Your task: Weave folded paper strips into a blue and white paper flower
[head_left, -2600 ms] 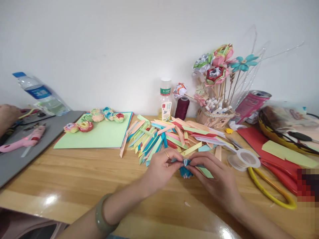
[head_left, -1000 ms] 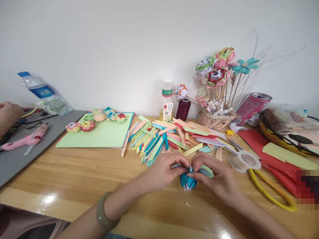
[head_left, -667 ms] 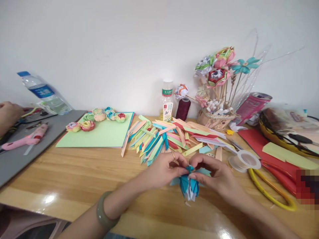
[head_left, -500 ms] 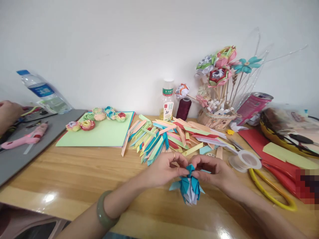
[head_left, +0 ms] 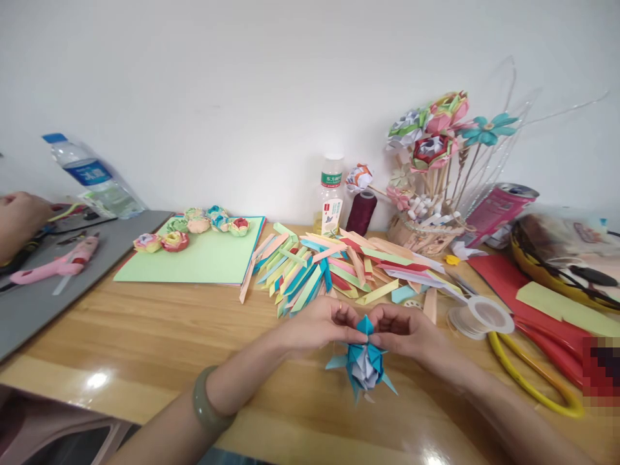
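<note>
In the head view, the woven-looking basket near the wall contains small white rolls and thin stems of paper flowers, and the clear bottle at its left has some yellow liquid in the bottom. Folded paper strips, flat and pointed, lie in a loose pile on the smooth wooden table. In front of this pile, the left hand and the right hand pinch between fingertips the top of a blue-and-white folded paper flower, which has sharp petals spreading outward.

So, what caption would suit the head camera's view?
Two hands pinch a blue and white folded-paper flower beside a heap of colorful paper strips.
</note>
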The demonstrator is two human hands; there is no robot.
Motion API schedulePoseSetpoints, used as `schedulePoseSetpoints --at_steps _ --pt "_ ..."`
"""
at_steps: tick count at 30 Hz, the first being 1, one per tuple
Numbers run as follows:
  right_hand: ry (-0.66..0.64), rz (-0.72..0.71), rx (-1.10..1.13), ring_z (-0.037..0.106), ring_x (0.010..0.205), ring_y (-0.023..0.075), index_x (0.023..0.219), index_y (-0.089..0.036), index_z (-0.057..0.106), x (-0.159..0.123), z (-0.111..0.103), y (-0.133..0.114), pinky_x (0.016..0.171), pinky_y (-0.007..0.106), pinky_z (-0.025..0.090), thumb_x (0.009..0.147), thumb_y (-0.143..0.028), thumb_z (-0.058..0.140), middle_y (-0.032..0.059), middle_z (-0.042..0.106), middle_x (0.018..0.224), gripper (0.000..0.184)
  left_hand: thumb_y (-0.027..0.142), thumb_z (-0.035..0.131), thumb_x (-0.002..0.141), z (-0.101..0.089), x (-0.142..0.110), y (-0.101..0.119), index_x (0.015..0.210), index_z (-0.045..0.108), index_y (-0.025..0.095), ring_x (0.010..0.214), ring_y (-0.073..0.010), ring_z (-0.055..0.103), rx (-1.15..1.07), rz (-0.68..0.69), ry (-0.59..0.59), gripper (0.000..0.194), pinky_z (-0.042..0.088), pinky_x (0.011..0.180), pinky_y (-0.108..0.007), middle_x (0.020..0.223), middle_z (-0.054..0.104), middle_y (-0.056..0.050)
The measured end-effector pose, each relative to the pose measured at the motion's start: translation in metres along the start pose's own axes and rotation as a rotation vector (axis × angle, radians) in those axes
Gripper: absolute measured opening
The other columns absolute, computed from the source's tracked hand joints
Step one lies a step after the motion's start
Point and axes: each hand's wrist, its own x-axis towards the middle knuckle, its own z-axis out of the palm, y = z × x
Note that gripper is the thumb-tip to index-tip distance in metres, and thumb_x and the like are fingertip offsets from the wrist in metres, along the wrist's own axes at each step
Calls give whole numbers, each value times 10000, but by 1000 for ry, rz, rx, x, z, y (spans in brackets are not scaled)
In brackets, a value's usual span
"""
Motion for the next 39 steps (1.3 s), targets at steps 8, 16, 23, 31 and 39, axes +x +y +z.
schedulePoseSetpoints --at_steps 8,16,23,31,39 --pt "75 44 37 527 554 88 676 -143 573 1 2 3 544 219 413 621 -308 697 -28 571 625 214 182 754 471 2 1 1 614 576 104 557 -57 501 -82 3 54 241 394 599 -206 573 567 45" --pt "110 45 26 530 558 94 657 -143 576 3 0 1 556 227 424 584 -312 718 -28 569 609 232 201 767 455 5 -2 4 624 585 105 585 -74 533 -119 16 111 266 413 626 -225 603 595 26" --pt "142 16 -13 514 556 92 630 -149 569 2 2 3 546 221 410 570 -253 727 -31 564 598 199 122 735 470 5 -3 7 613 575 113 526 -61 509 -69 11 166 215 392 553 -202 551 574 39" --pt "101 54 25 539 578 96 670 -140 606 3 -1 4 576 225 425 601 -289 706 -17 599 632 192 184 769 443 1 -1 5 624 599 107 556 -66 530 -127 13 116 260 420 604 -216 574 592 32" --pt "126 7 -34 532 566 100 647 -143 581 2 1 6 557 227 422 625 -285 679 -15 583 616 174 144 750 455 3 -1 5 616 580 108 544 -68 521 -108 23 138 237 416 587 -220 564 575 32"
